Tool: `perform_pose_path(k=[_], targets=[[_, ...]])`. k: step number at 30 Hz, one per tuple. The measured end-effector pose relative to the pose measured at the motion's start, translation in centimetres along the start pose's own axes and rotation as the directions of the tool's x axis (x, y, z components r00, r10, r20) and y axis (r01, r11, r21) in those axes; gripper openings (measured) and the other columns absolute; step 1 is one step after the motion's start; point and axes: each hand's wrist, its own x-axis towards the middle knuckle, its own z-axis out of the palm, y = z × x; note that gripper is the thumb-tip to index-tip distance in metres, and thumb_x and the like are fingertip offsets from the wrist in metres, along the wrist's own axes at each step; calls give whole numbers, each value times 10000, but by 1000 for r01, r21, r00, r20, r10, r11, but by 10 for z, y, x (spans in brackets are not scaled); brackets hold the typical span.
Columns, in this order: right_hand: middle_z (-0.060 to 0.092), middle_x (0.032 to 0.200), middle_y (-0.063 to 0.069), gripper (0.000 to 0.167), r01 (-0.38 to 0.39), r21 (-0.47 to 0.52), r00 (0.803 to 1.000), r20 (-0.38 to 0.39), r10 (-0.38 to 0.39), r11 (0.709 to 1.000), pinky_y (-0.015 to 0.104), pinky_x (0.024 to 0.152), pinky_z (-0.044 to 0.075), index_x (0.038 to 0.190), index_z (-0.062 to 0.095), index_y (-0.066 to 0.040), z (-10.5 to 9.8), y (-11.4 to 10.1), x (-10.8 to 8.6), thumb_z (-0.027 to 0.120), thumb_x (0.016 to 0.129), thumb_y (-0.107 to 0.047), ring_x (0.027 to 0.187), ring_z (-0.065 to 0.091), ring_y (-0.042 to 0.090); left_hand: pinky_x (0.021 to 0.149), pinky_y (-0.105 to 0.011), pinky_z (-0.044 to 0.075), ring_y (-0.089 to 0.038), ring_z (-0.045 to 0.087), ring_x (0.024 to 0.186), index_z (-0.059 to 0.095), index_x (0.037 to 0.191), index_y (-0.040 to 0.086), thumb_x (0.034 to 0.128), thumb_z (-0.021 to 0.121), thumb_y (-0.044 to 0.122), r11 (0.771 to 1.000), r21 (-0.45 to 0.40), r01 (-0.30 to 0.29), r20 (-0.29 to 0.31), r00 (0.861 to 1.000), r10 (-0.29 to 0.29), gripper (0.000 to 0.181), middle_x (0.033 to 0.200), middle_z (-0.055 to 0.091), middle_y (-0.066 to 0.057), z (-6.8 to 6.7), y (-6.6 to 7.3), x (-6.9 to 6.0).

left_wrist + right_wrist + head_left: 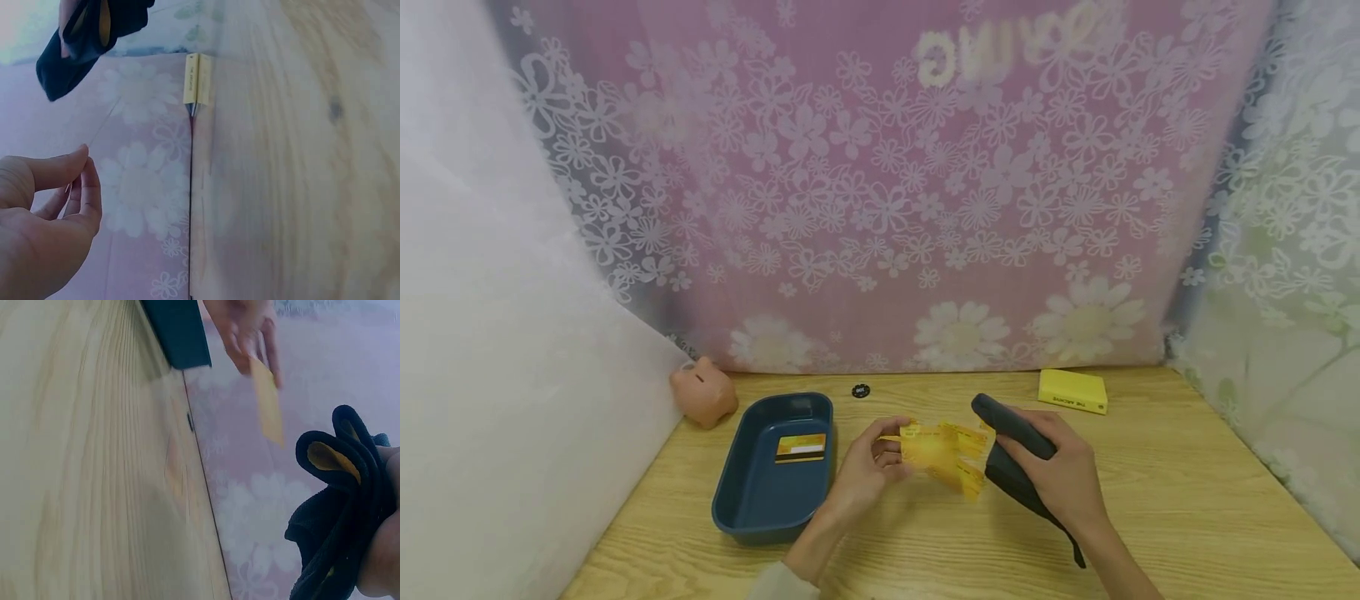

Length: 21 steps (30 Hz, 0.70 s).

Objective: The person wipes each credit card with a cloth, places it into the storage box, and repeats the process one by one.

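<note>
My left hand (868, 462) pinches a thin yellow card (928, 446) between thumb and fingers above the table. The card looks smeared and doubled in the head view. Almost edge-on, it is a thin line in the left wrist view; the right wrist view shows it as one yellow card (267, 403). My right hand (1063, 467) grips a folded dark cloth (1018, 429), with a yellow inner side (331, 457) showing in its folds. Cloth and card appear apart in both wrist views. Left of the hands, a yellow card with a black stripe (800, 448) lies inside a dark blue tray (760, 527).
A pink piggy bank (703, 393) stands beyond the tray's left side. Near the back edge of the wooden table (925, 550) lies a round black chip (861, 391). A yellow book (1072, 391) lies at the back right. Flowered cloth (880, 183) hangs behind.
</note>
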Motion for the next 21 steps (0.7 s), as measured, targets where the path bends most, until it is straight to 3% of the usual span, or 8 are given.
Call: perform_pose_path(k=[8, 12, 16, 19, 21], targets=[[697, 1186, -46, 437, 86, 121, 994, 51, -93, 989, 270, 798, 611, 1285, 750, -262, 35, -23, -3, 859, 877, -148, 1013, 695, 146, 931, -258, 572, -278, 644, 1123, 597, 1456, 154, 918, 761, -32, 993, 16, -116, -55, 992, 116, 593, 1318, 609, -158, 14, 14, 10], [687, 1173, -61, 424, 98, 158, 988, 101, -115, 983, 320, 821, 618, 1271, 755, -254, 52, -34, -9, 862, 873, -152, 1019, 693, 175, 866, -271, 605, -214, 710, 1036, 592, 1461, 131, 930, 717, -89, 990, -8, -138, -43, 989, 138, 588, 1246, 682, -129, 20, 19, 13], [689, 1163, -72, 409, 120, 132, 985, 110, -135, 984, 356, 835, 616, 1242, 772, -235, 64, -46, -13, 877, 855, -153, 1019, 684, 185, 683, -216, 540, -89, 645, 799, 581, 1460, 75, 946, 663, -135, 986, -39, -163, -37, 986, 161, 562, 1106, 693, -64, 25, 23, 15], [691, 1158, -58, 416, 142, 104, 984, 94, -152, 984, 386, 828, 618, 1231, 781, -211, 70, -51, -15, 886, 837, -128, 1013, 683, 204, 667, -218, 506, -86, 613, 799, 596, 1445, 81, 942, 653, -151, 982, -18, -187, -52, 981, 186, 557, 1108, 682, -74, 27, 23, 16], [690, 1159, -48, 429, 155, 92, 983, 82, -163, 984, 404, 830, 620, 1231, 783, -202, 72, -53, -16, 889, 827, -105, 1017, 685, 214, 727, -224, 535, -110, 663, 914, 608, 1436, 99, 936, 649, -159, 980, -4, -200, -65, 978, 199, 565, 1185, 688, -103, 28, 24, 16]])
